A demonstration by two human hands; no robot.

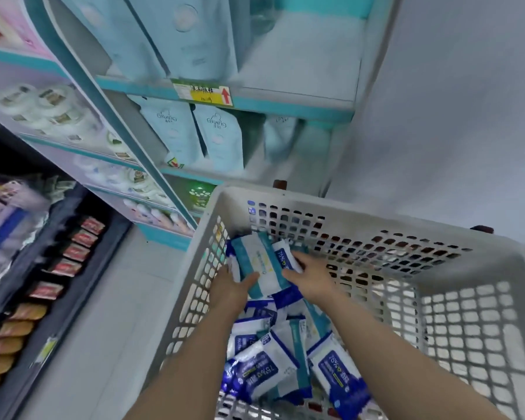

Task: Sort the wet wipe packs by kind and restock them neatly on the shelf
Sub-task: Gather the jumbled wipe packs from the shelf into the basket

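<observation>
Both my hands reach into a grey perforated plastic basket [376,225] holding several wet wipe packs. My left hand [229,287] grips the near end of a teal-and-white pack [259,263], thumb on top. My right hand [308,275] lies at the right edge of the same pack, over a blue-and-white "75%" pack [282,254]; its fingers are partly hidden. More blue-and-white packs [261,369] and a teal-edged one [297,338] lie piled nearer me. The shelf [294,101] stands beyond the basket, with an empty stretch on the upper right board.
Light blue Giving tissue packs [217,137] stand on the shelf's left half, under a yellow price tag [205,93]. To the left, white roll packs [43,106] fill another unit, and a dark rack [70,268] carries small red packets. Pale floor [103,313] lies between rack and basket.
</observation>
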